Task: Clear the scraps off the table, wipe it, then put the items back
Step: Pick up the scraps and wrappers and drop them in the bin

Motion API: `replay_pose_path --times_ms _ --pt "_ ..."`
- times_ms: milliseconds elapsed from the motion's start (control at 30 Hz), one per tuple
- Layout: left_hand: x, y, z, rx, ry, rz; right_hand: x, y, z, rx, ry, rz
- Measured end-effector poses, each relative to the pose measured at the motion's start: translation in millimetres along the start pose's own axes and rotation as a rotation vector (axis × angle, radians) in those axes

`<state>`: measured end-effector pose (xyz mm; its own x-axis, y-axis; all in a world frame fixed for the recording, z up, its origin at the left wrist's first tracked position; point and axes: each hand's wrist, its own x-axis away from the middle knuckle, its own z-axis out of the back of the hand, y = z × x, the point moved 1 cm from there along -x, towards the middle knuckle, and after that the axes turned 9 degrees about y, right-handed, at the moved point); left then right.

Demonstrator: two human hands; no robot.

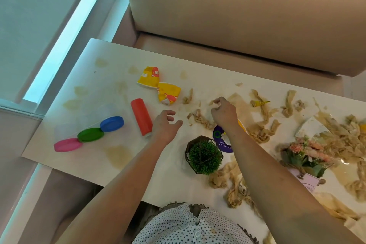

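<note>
Wet beige paper scraps (261, 125) lie strewn over the right half of the white table (95, 164). My right hand (223, 113) is over the scraps near the table's middle, its fingertips pinching a small beige scrap (214, 101). My left hand (166, 125) hovers beside the red bottle (141, 117) with its fingers loosely curled and nothing in it. A twisted scrap (200, 119) lies between my two hands.
Yellow wrappers (160, 87), three lidded containers in blue (111, 124), green and pink, a round green plant (205, 155), a purple-edged item (221, 140) and a flower pot (305, 156) stand on the stained table. A beige sofa (237, 16) runs along the far side.
</note>
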<state>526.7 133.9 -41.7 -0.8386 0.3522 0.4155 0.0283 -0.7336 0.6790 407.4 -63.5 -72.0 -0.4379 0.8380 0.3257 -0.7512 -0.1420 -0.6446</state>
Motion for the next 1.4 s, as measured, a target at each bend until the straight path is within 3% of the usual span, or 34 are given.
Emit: replay_pose_path --times_ms 67,167,200,267,367,500,667,767,967,1267,1400 --pt "-0.1 -1.9 -0.7 -0.004 0.001 0.005 3.9 -2.2 -0.4 0.24 0.011 0.077" --pt "1.0 -5.5 -2.1 -0.025 0.011 0.004 15.3 -12.8 -4.4 0.46 0.177 0.345" --pt "1.1 -6.8 -2.5 -0.03 0.016 0.005 16.2 -15.2 -7.7 0.449 0.147 0.402" --pt "1.6 -9.0 -2.7 -0.037 0.015 0.01 16.0 -17.1 -16.6 0.401 -0.08 0.438" --pt "-0.2 -10.9 -1.5 -0.033 0.008 0.002 16.5 -12.2 -29.8 0.537 -0.378 0.444" --pt "-10.7 -5.9 -1.6 -0.06 -0.008 -0.053 15.7 -5.7 -37.1 0.549 -0.351 0.513" --pt "-37.9 14.9 -18.5 -0.227 -0.069 -0.281 16.7 -2.8 -29.0 0.495 -0.376 0.612" --pt "-58.1 27.7 -33.8 -0.406 -0.124 -0.422 11.8 -0.6 -17.1 0.319 -0.295 0.542" --pt "-76.2 30.9 -57.4 -0.778 -0.247 -0.621 -2.1 -7.0 23.7 0.073 0.051 0.373" --pt "-66.2 16.5 -55.8 -0.657 -0.307 -0.702 -21.6 -5.9 43.1 -0.183 0.262 0.225" --pt "-61.2 12.2 -55.6 -0.713 -0.414 -0.733 -26.7 -3.0 24.1 -0.149 0.198 0.248"
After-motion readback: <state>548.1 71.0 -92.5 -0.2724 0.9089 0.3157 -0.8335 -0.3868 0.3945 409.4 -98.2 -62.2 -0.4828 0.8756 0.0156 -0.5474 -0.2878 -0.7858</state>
